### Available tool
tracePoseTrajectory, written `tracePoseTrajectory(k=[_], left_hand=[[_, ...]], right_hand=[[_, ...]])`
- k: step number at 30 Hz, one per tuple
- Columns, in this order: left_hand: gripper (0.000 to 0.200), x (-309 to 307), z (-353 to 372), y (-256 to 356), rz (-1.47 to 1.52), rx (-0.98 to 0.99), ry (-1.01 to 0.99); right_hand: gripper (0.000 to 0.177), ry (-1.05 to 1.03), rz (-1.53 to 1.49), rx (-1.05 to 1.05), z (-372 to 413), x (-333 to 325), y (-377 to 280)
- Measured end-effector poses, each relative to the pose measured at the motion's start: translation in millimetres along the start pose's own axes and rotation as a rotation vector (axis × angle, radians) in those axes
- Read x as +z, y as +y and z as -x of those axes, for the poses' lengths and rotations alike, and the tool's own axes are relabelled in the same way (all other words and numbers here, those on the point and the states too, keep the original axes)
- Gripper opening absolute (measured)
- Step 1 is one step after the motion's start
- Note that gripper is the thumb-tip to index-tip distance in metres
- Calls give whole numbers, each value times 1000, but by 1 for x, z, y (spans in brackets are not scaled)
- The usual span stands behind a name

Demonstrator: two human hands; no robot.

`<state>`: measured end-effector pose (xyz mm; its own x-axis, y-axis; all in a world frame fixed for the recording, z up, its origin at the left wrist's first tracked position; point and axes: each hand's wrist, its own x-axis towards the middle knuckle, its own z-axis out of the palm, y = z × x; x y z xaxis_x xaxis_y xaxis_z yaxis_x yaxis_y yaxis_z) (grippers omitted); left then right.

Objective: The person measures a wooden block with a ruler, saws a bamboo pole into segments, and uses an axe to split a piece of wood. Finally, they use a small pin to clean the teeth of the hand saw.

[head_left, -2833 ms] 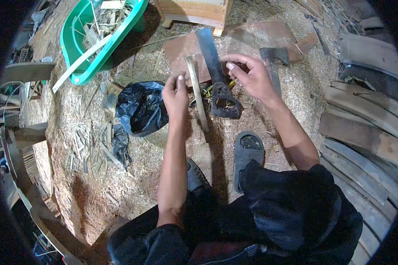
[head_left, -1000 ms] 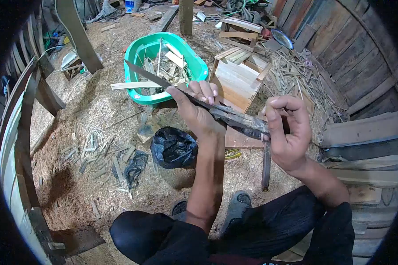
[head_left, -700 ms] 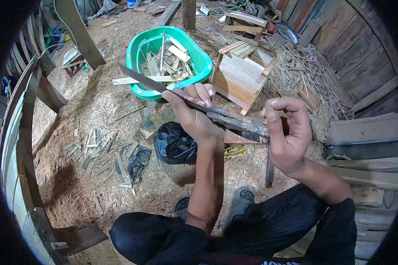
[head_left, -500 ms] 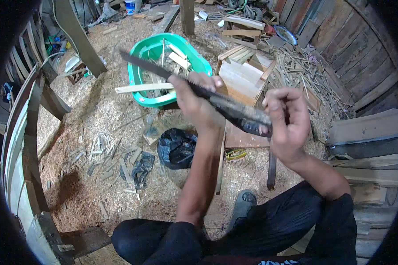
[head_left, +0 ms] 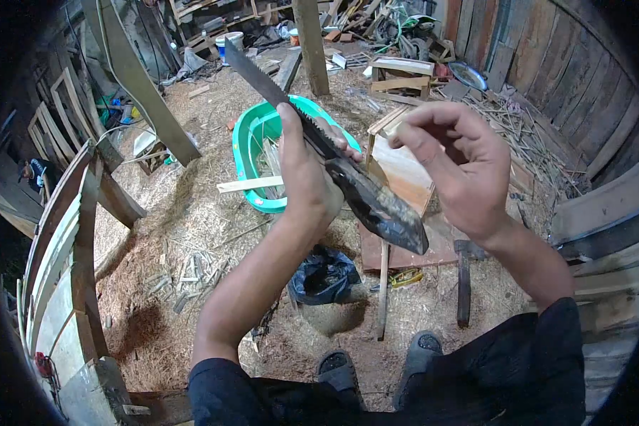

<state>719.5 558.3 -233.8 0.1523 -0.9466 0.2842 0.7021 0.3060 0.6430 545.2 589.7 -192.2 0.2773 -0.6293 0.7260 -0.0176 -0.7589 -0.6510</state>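
Observation:
My left hand (head_left: 307,174) is wrapped round a handsaw (head_left: 380,206) where the toothed blade meets the dark handle. The blade points up and away to the left; the handle slants down to the right, its surface worn and pale along the upper side. My right hand (head_left: 468,170) is raised just above the handle, apart from it, with the fingers curled and thumb and forefinger in a pinch. Whether anything small is between them cannot be made out. Behind the saw stands a green plastic tub (head_left: 245,135) holding wood scraps, with a pale wood strip (head_left: 250,184) by its near rim.
A black plastic bag (head_left: 324,275) sits on the shaving-strewn floor. A hammer (head_left: 464,284) and a yellow-handled tool (head_left: 406,277) lie near a reddish board (head_left: 433,252). A wooden post (head_left: 310,50) rises beyond the tub. Curved planks (head_left: 64,263) stand at left.
My right hand has come off the saw handle and lifted above it. The saw is tilted more steeply. The view has shifted, and both sandalled feet now show.

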Motion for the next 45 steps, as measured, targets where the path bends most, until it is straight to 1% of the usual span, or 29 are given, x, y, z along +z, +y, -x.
tracePoseTrajectory(k=[1,4,7,10,13,16,19,22,25,28,34,37,40,43,45], left_hand=[[62,0,2,0,-16,11,-37],[63,2,8,3,83,-73,-80],[59,4,18,5,12,-60,-111],[56,13,24,3,76,-62,-57],[54,15,26,0,65,-73,-87],[55,21,29,-3,46,-67,-111],[57,28,32,-3,90,-106,-85],[60,28,32,-5,49,-108,-118],[63,27,31,-7,57,-117,-85],[63,26,32,-7,-2,-117,-101],[57,20,31,-12,-85,-108,1],[52,22,32,-12,-121,-140,111],[49,16,32,-13,-87,-237,134],[47,18,33,-11,-127,-284,198],[47,16,33,-12,-139,-282,192]], right_hand=[[14,-20,23,-10,3,4,-3],[14,-71,154,-40,20,6,-5],[11,-94,243,-49,29,2,-7],[11,-101,264,-154,31,2,-6],[12,-100,279,-194,35,0,-8],[15,-82,250,-205,37,-2,-8],[17,-104,265,-220,39,-5,-8],[19,-132,323,-272,40,-9,-7],[19,-139,354,-313,39,-10,-6],[18,-158,383,-324,39,-11,-6],[16,-146,356,-271,41,-9,1],[18,-164,315,-225,42,-9,2],[18,-191,299,-185,42,-11,8],[13,-154,249,-164,43,-9,14],[17,-190,237,-177,44,-10,19]])
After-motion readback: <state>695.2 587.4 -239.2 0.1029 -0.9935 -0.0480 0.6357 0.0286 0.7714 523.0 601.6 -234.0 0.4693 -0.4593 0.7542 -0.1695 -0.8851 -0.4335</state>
